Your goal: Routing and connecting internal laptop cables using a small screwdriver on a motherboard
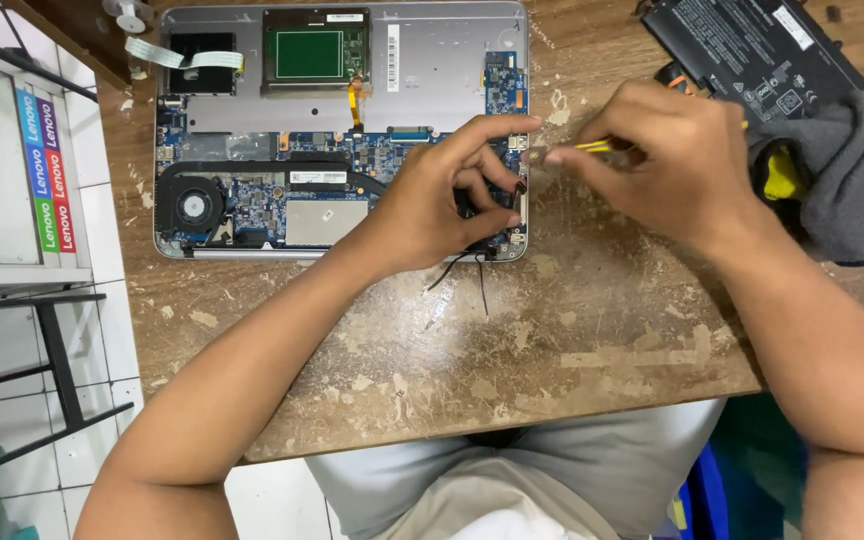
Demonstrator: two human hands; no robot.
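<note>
So, opened laptop [342, 130] lying bottom-up on worn wooden table [572, 340], motherboard, cooling fan [193, 207] and green-topped module [309, 53] exposed. Left hand [442, 195] resting on right end of board, fingers curled, index stretched toward right edge; holding anything? can't tell. Right hand [667, 160] just beside laptop's right edge, fingers pinched tight on thin yellow tool [592, 147], tip at edge. Black battery pack [752, 45] and grey cloth [842, 175] behind right hand.
</note>
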